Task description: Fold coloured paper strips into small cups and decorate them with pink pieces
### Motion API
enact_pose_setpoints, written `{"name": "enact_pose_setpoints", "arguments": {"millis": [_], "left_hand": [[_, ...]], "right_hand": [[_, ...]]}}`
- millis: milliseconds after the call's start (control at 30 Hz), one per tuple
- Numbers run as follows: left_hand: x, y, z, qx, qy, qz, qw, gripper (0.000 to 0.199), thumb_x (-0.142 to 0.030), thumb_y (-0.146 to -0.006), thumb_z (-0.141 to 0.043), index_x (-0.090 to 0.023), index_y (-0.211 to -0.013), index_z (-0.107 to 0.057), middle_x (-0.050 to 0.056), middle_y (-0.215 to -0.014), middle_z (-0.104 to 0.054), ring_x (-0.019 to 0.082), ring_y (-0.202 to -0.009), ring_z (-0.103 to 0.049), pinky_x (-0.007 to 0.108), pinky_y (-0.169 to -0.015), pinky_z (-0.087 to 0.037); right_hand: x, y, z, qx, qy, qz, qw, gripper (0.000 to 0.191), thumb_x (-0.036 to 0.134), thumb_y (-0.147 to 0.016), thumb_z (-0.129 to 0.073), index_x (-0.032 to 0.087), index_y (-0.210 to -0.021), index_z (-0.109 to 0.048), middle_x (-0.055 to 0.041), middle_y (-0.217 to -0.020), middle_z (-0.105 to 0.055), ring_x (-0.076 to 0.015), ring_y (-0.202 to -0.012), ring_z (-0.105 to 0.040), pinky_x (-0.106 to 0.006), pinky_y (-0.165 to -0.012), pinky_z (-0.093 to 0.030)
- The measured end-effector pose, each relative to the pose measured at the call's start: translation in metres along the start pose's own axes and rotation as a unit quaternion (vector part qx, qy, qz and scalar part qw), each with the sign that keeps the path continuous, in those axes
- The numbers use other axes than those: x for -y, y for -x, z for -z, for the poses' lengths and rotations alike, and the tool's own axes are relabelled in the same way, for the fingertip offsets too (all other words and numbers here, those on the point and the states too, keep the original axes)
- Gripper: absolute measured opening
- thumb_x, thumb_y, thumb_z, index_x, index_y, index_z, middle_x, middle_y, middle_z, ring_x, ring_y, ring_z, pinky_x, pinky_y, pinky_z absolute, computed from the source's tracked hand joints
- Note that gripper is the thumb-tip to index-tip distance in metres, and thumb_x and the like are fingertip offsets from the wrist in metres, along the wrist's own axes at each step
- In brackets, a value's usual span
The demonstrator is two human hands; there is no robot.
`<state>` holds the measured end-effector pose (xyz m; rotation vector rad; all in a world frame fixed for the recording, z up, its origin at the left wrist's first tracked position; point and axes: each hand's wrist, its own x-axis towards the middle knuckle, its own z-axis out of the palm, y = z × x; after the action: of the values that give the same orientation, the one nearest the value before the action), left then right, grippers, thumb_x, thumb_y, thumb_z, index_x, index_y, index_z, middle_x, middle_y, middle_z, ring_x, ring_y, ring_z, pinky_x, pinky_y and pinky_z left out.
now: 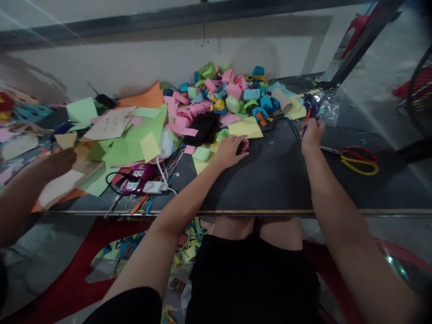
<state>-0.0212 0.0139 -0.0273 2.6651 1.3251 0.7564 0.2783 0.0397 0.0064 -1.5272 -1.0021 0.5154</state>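
My left hand (231, 150) rests on the dark tabletop, with its thumb and fingers around a small pink fringed paper piece (245, 145). A yellow paper sheet (248, 128) lies just beyond its fingers. Farther right, my right hand (313, 132) is closed on a dark blue and red tool (311, 105); its exact kind is unclear. A black cord (294, 128) runs close to that hand. Beside the right wrist lie scissors (359, 159) with red and yellow handles. Crumpled clear plastic (332, 105) sits behind the tool.
Folded coloured paper pieces (232, 90) are heaped along the back. At left, another person's hand (64, 162) is over loose paper sheets (135, 139). A purple power strip (138, 177) with a white plug (154, 187) lies near the table's front edge (256, 211). A cardboard tube (282, 100) stands behind.
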Motion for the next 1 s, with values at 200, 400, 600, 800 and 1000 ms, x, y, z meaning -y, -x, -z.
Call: {"name": "enact_pose_setpoints", "arguments": {"millis": [200, 400, 600, 800, 1000], "left_hand": [[-0.003, -0.003, -0.009, -0.037, 0.046, 0.033, 0.998, 0.023, -0.028, -0.089, -0.075, -0.023, -0.111, -0.073, 0.008, -0.100, -0.074, 0.026, -0.103, -0.066, 0.041, -0.094, -0.050], [0.005, -0.001, -0.004, -0.131, 0.297, 0.086, 0.942, 0.020, -0.034, -0.095, -0.068, -0.022, -0.110, -0.075, 0.007, -0.106, -0.077, 0.015, -0.089, -0.069, 0.029, -0.080, -0.055], [0.007, -0.005, -0.003, -0.152, 0.441, 0.097, 0.879, 0.031, -0.045, -0.095, -0.068, -0.022, -0.115, -0.071, 0.007, -0.109, -0.075, 0.014, -0.089, -0.071, 0.029, -0.082, -0.057], [0.005, -0.004, -0.005, -0.145, 0.455, 0.109, 0.872, 0.027, -0.041, -0.097, -0.065, -0.021, -0.115, -0.069, 0.007, -0.107, -0.075, 0.011, -0.078, -0.069, 0.028, -0.079, -0.058], [0.007, -0.004, -0.006, -0.137, 0.426, 0.114, 0.887, 0.022, -0.035, -0.098, -0.063, -0.021, -0.115, -0.069, 0.007, -0.103, -0.074, 0.012, -0.079, -0.069, 0.030, -0.080, -0.059]], "right_hand": [[0.014, 0.012, -0.012, -0.008, -0.204, -0.078, 0.976, 0.016, 0.024, -0.092, -0.041, 0.021, -0.083, -0.053, 0.0059, -0.061, -0.044, -0.0091, -0.042, -0.031, -0.026, -0.041, -0.020], [-0.006, 0.011, -0.025, 0.017, -0.120, 0.026, 0.992, 0.033, 0.050, -0.085, -0.070, 0.023, -0.076, -0.053, 0.0057, -0.060, -0.044, -0.0104, -0.050, -0.041, -0.027, -0.046, -0.034], [-0.001, 0.028, -0.020, 0.022, 0.081, 0.200, 0.976, 0.037, 0.057, -0.082, -0.072, 0.022, -0.087, -0.060, -0.0011, -0.072, -0.059, -0.0220, -0.077, -0.062, -0.040, -0.072, -0.054], [0.012, 0.045, -0.020, 0.062, 0.202, 0.256, 0.943, 0.022, 0.043, -0.083, -0.070, 0.022, -0.086, -0.062, -0.0048, -0.074, -0.062, -0.0262, -0.080, -0.062, -0.045, -0.079, -0.054], [0.019, 0.054, -0.023, 0.074, 0.185, 0.232, 0.952, 0.017, 0.034, -0.082, -0.071, 0.022, -0.091, -0.064, -0.0060, -0.084, -0.065, -0.0272, -0.091, -0.063, -0.045, -0.086, -0.054]]}}
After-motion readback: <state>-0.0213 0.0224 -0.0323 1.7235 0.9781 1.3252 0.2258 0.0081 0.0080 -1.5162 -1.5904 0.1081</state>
